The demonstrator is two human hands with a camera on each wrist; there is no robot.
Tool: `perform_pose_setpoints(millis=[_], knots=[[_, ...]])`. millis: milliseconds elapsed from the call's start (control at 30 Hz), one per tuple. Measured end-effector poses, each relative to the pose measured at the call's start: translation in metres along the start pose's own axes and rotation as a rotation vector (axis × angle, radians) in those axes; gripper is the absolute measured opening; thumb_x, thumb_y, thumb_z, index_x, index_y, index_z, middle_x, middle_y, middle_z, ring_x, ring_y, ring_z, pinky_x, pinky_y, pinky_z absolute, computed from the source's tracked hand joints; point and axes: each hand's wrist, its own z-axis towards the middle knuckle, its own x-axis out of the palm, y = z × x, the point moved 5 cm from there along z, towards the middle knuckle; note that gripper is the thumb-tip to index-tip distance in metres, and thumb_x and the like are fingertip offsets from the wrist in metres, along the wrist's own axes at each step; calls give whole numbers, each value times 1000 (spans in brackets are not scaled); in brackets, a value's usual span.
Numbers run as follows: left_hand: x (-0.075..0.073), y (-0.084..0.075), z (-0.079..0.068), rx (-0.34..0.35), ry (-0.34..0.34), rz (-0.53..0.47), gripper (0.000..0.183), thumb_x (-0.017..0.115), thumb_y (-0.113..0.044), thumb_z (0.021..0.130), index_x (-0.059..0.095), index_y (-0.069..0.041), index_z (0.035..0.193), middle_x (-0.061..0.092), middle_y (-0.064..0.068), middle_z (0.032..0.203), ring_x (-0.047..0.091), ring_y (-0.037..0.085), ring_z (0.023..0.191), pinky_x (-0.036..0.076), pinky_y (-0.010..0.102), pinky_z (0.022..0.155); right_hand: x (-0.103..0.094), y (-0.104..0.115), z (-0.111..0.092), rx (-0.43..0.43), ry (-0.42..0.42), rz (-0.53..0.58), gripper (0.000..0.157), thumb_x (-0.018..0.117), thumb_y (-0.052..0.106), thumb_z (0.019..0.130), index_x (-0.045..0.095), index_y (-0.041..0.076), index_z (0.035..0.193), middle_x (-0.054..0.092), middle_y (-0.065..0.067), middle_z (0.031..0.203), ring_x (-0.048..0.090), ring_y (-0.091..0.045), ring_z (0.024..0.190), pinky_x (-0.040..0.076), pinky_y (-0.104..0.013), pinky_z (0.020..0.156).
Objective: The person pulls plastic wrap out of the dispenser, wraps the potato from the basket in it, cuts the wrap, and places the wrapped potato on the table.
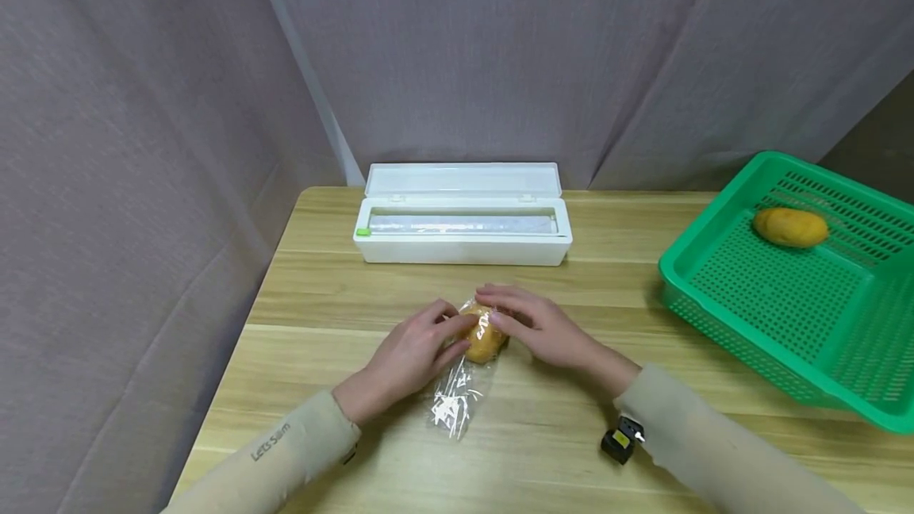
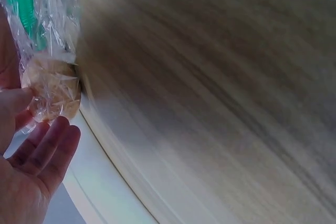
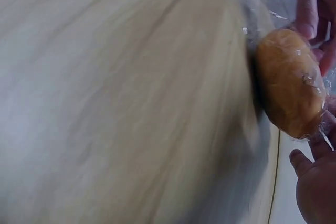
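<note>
Wrapping appears to be the step in hand on a wooden desk [image 1: 300, 355]; the next move seems to call for folding over the loose end of the clear film [image 1: 455, 399]. One green basket [image 1: 743, 339] spans the right of the frame; one white box [image 1: 464, 251], lid raised, stands at upper center with one roll [image 1: 460, 224] inside. Two hands work below: the left hand [image 1: 410, 347] pinches the wrapped potato [image 1: 482, 347] between thumb and forefinger, while the right hand [image 1: 546, 327] lays its fingers against it, any grip impossible to tell. Potatoes number two, the wrapped one near center, the second potato [image 1: 791, 227] in the basket, upper right.
</note>
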Motion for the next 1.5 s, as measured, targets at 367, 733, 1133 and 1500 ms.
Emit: perform_pose_setpoints(millis=[367,733,1133,1500], knots=[[2,-3,0,-10,-1,3,19,76,-18,101,72,-12,119,70,5,114,69,16,94,62,30,81,11,1,-18,-140,159,-437,78,59,44,109,27,9,170,27,-17,174,23,-33,162,20,-56,130],[1,-3,0,21,-12,22,18,76,-16,101,73,-12,117,70,4,111,67,14,89,61,28,77,4,6,-13,-149,105,-391,62,56,36,111,42,7,164,37,-14,170,34,-36,157,22,-61,129],[4,-4,1,22,-1,42,27,77,-31,101,71,-14,120,67,3,112,65,14,87,60,29,74,17,4,-9,-144,144,-385,67,52,37,112,31,6,168,35,-14,172,31,-35,158,20,-58,130],[1,-5,3,37,-2,70,28,79,-29,99,73,-13,121,69,4,113,69,16,93,62,32,80,10,7,-8,-129,105,-369,55,51,33,113,46,5,160,48,-13,162,42,-35,151,27,-60,127]])
